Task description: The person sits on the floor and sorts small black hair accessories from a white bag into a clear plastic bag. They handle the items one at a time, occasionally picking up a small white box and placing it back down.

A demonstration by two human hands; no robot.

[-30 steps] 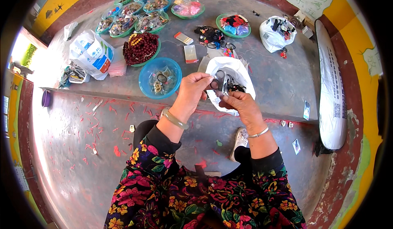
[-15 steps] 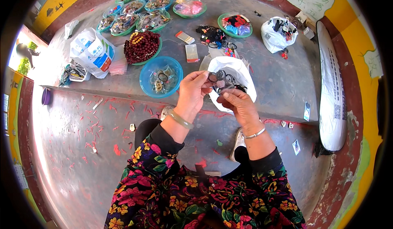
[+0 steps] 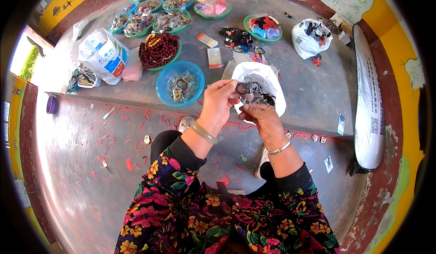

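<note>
Currently, my head view centres on close fingerwork.
The left hand pinches a small dark ring-shaped item mid-frame, before an open white plastic bag; what the right hand's curled fingers grasp, I cannot tell.

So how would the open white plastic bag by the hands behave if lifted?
The open white plastic bag would probably sag, since its rim looks thin and soft. It's likely light: the dark loops inside look slender. Lifted by one side, it might spill, its mouth being wide open.
</note>
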